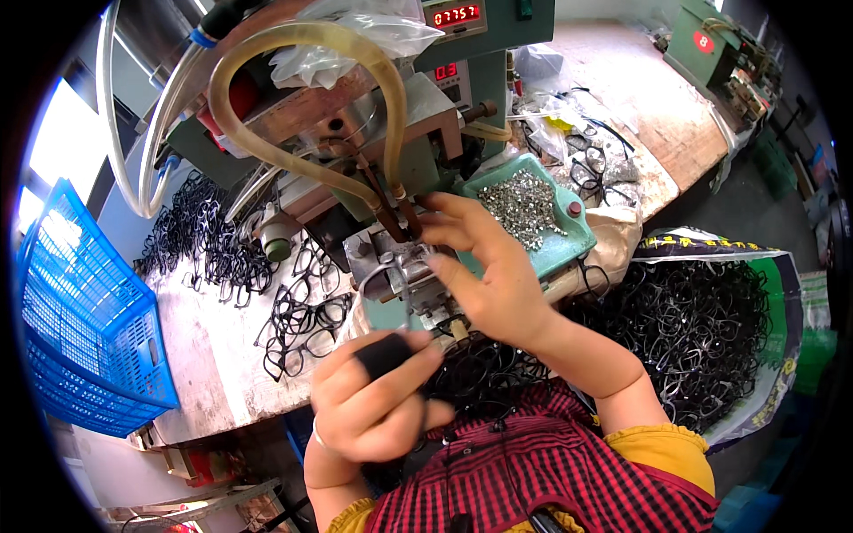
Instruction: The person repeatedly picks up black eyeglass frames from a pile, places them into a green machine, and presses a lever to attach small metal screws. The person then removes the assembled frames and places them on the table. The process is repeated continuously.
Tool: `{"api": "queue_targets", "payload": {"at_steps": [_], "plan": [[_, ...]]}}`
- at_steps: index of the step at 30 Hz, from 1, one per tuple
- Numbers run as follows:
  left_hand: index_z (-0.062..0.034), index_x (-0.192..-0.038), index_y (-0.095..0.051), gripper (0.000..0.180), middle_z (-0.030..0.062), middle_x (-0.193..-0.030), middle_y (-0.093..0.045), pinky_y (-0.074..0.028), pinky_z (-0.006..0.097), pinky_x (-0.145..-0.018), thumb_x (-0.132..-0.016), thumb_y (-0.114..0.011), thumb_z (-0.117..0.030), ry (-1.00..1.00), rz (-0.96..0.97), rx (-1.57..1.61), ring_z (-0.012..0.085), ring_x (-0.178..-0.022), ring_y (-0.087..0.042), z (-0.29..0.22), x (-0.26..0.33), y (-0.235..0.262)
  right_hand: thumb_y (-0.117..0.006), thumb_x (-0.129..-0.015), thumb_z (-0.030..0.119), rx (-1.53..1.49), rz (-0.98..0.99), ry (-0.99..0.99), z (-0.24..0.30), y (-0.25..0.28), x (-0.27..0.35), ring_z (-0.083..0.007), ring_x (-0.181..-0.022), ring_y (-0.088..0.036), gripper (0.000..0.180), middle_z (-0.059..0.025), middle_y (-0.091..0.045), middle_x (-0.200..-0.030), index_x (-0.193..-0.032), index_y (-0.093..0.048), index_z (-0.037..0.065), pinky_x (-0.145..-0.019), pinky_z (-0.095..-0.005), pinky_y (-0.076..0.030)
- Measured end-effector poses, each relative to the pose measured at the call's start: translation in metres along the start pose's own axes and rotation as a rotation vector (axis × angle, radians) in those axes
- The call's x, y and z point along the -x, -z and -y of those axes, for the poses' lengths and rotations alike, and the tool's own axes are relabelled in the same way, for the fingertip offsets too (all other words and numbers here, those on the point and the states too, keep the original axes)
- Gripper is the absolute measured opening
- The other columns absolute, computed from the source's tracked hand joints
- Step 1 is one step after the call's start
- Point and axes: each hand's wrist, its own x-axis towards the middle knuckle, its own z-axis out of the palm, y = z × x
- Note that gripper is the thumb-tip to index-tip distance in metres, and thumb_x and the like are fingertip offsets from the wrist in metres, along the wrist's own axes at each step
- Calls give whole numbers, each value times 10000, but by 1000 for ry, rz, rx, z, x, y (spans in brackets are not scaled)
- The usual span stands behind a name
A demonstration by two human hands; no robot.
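Adjoining the metal fixture [410,269], the operator's right hand [487,282] shows bent fingers; the left hand [378,395] curls nearby; whether either grips anything cannot be determined.

Bare tabletop [209,360] open beside blue basket [84,377], hose [311,32] and tray [571,238] flanking right hand [498,275], fixture [428,295] clearance perhaps tight
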Motion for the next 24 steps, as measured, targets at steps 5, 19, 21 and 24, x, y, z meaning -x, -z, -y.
{"api": "queue_targets", "payload": {"at_steps": [5,19,21,24], "plan": [[-117,-827,-542,305,37,-1007,-695,-528,318,-650,-781,-806,-263,-123,177,-31,176,-718,-603,10,-14,-26,-725,-813,154,1080,-74,73,-56,80,-18,-364,-1233,-571,278,-183,-663,-1212,-1078,-723,72,-1033,-462,-461],[-98,-889,-618,283,49,-1051,-720,-557,331,-772,-776,-821,-258,27,173,-30,227,-886,-698,-2,-1,-28,-655,-823,86,1202,157,374,-97,115,-37,-348,-1160,-597,186,-152,-657,-1145,-1002,-630,41,-878,-454,-530],[-89,-964,-670,298,73,-1142,-706,-577,374,-895,-778,-827,-261,102,117,-54,244,-961,-699,-11,16,-17,-663,-821,59,1149,12,337,-97,119,-42,-372,-1054,-640,162,-162,-684,-1050,-980,-644,35,-853,-453,-521],[-15,-961,-631,213,201,-1016,-715,-609,479,-859,-976,-651,-226,167,-176,-294,377,-959,-712,-21,60,27,-697,-844,55,862,-293,194,-92,124,-24,-275,-869,-705,145,-126,-729,-915,-987,-700,30,-787,-369,-546]]}}
